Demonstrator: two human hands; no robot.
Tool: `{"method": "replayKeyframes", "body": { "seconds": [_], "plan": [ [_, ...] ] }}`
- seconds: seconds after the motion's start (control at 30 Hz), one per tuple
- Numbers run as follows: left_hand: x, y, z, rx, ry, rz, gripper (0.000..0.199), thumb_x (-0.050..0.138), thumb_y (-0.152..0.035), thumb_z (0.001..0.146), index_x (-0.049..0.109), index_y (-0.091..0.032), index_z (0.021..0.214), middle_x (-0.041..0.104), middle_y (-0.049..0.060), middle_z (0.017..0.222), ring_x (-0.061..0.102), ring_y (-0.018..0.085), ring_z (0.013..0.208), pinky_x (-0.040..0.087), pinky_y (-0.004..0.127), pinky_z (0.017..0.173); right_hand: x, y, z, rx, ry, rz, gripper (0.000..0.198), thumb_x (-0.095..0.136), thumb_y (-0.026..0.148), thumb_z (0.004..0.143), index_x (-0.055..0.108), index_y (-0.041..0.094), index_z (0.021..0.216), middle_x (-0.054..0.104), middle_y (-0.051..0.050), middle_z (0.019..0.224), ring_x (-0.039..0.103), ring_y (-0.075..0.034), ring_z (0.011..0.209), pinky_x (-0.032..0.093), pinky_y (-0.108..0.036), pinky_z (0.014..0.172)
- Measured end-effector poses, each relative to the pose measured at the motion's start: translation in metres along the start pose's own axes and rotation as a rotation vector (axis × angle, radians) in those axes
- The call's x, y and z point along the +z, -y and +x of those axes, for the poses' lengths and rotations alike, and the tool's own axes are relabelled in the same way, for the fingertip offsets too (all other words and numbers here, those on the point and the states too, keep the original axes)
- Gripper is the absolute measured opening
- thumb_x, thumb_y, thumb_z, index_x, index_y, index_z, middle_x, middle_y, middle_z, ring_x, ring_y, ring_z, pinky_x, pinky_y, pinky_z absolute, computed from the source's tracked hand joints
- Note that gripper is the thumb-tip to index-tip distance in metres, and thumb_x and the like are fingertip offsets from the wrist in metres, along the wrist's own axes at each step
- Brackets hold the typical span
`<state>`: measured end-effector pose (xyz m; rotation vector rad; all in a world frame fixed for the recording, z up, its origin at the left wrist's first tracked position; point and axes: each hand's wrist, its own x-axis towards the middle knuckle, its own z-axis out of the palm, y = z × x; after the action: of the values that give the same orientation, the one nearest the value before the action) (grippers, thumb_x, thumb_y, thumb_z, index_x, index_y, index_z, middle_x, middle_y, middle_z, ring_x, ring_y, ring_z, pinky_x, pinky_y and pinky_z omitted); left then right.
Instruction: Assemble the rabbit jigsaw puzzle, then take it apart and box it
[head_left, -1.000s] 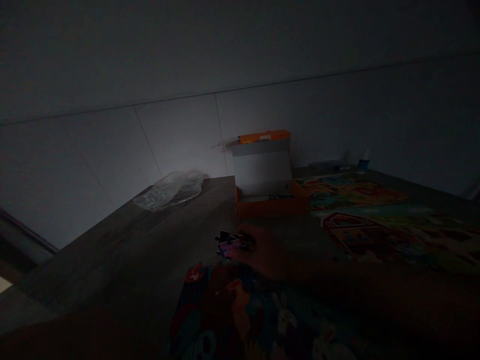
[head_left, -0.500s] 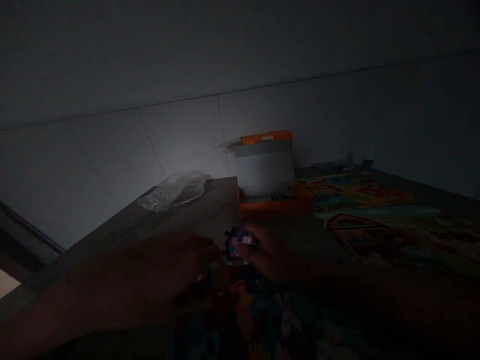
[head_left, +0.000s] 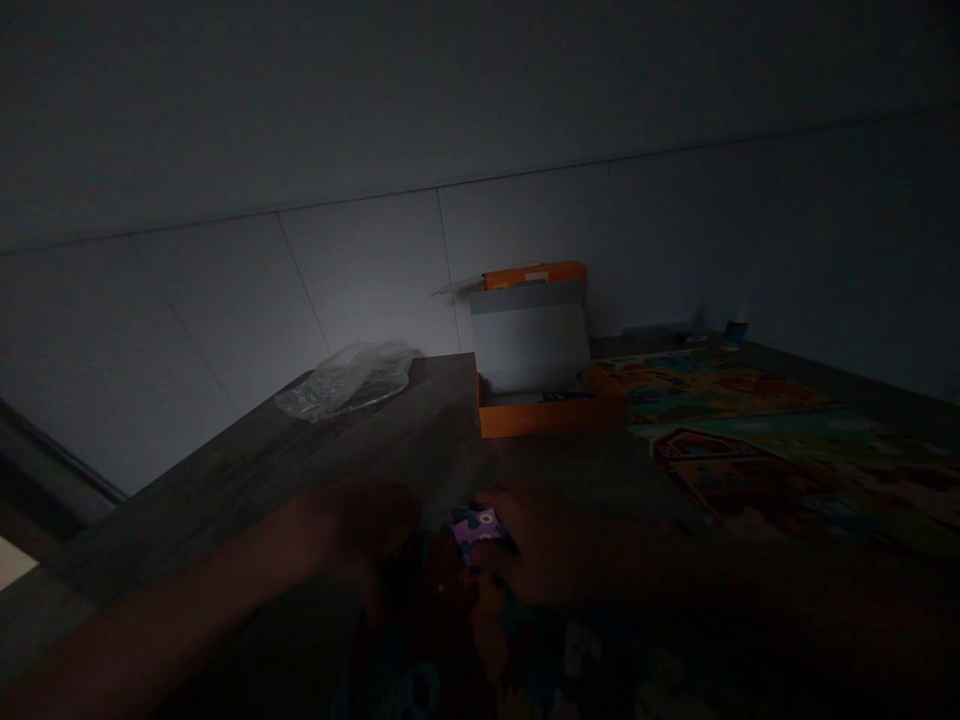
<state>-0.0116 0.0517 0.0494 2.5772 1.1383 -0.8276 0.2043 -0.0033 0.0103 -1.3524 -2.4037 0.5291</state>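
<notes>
In dim light, my right hand (head_left: 536,540) pinches a purple puzzle piece (head_left: 478,532) with a pale ring printed on it. The piece is at the upper edge of a partly joined jigsaw puzzle (head_left: 491,640), a dark picture with animal figures in front of me; I cannot tell whether it is seated. My left hand (head_left: 367,530) rests by the puzzle's upper left corner, its fingers bent downward. Shadow hides its fingertips and anything they may hold.
Behind my hands stands an orange box (head_left: 551,415) with its lid raised and a few dark pieces inside. A crumpled clear plastic bag (head_left: 349,380) lies at the back left. Two colourful joined puzzles (head_left: 712,385) are spread on the right of the grey table (head_left: 405,420).
My right hand has brought the purple piece slightly down towards me, against the puzzle's upper edge, and turned it flatter. The left hand has drawn back a little to the left.
</notes>
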Motion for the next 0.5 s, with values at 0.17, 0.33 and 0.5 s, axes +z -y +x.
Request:
{"method": "replayKeyframes", "body": {
  "seconds": [0.17, 0.33, 0.5],
  "plan": [
    [-0.013, -0.01, -0.002, 0.017, 0.002, 0.06, 0.011, 0.072, -0.015, 0.06, 0.067, -0.014, 0.07, 0.063, 0.002, 0.061, 0.055, 0.017, 0.051, 0.035, 0.022, 0.042, -0.002, 0.005, 0.001, 0.091, 0.038, 0.041, 0.03, 0.066, 0.033, 0.078, 0.068, 0.014, 0.101, 0.068, -0.015, 0.097, 0.062, -0.029, 0.085, 0.043, -0.033, 0.067],
    [-0.016, -0.015, -0.004, 0.029, 0.035, 0.084, 0.012, 0.076, -0.018, 0.062, 0.067, -0.014, 0.07, 0.066, 0.002, 0.063, 0.056, 0.017, 0.051, 0.035, 0.022, 0.043, -0.004, 0.011, -0.001, 0.161, 0.084, 0.041, 0.028, 0.068, 0.029, 0.075, 0.067, 0.012, 0.098, 0.067, -0.016, 0.101, 0.061, -0.029, 0.089, 0.043, -0.034, 0.07],
    [-0.01, -0.011, -0.002, -0.014, -0.053, 0.166, 0.009, 0.068, -0.018, 0.075, 0.07, -0.014, 0.082, 0.072, 0.008, 0.078, 0.065, 0.022, 0.064, 0.042, 0.024, 0.051, 0.002, 0.006, 0.0, 0.082, 0.046, 0.026, 0.034, 0.069, 0.028, 0.076, 0.065, 0.012, 0.106, 0.065, -0.016, 0.108, 0.06, -0.03, 0.099, 0.045, -0.037, 0.082]
  ]
}}
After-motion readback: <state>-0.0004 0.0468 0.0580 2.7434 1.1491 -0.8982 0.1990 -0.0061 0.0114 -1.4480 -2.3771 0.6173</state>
